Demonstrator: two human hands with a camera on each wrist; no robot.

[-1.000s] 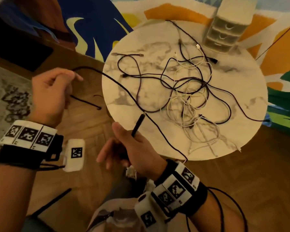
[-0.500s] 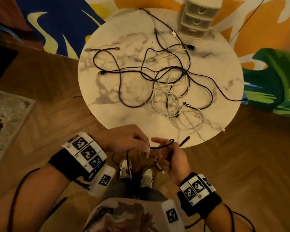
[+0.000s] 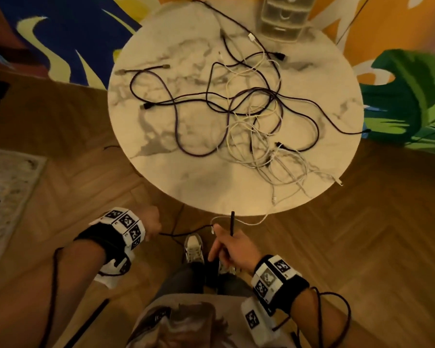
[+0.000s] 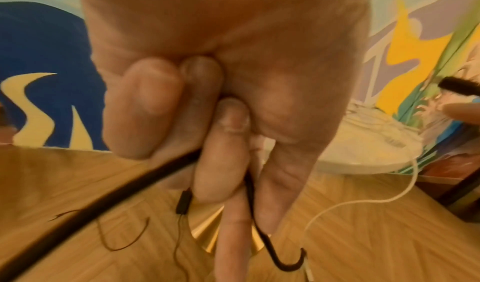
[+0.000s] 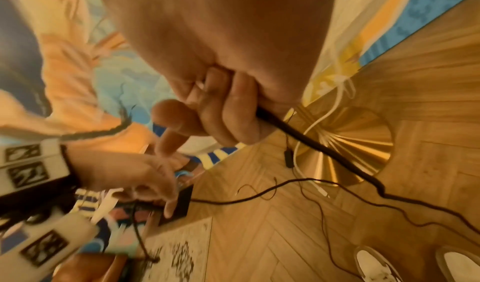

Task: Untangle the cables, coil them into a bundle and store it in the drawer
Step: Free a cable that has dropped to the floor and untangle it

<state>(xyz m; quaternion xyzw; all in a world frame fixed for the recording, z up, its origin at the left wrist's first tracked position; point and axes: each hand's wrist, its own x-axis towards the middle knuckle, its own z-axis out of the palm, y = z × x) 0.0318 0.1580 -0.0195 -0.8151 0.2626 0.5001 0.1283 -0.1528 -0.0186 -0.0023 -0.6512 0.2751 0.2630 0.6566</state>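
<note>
Your head view: dim warm amber light, soft overall, wide-angle bending at edges, faint shadows under cables (image 3: 239, 114) on table (image 3: 199, 192). Your wrist views – heavy motion blur, strong fisheye stretch; left hand (image 4: 221, 77) and right hand (image 5: 223, 77) close, out of focus.

The right hand (image 5: 221, 93) gripped a thick black cable (image 5: 319, 147) in curled fingers, and the cable ran down across the gold disc base (image 5: 363, 143). Left of that base, the left hand (image 5: 135, 180) pinched a thin dark cable (image 5: 259, 194).
</note>
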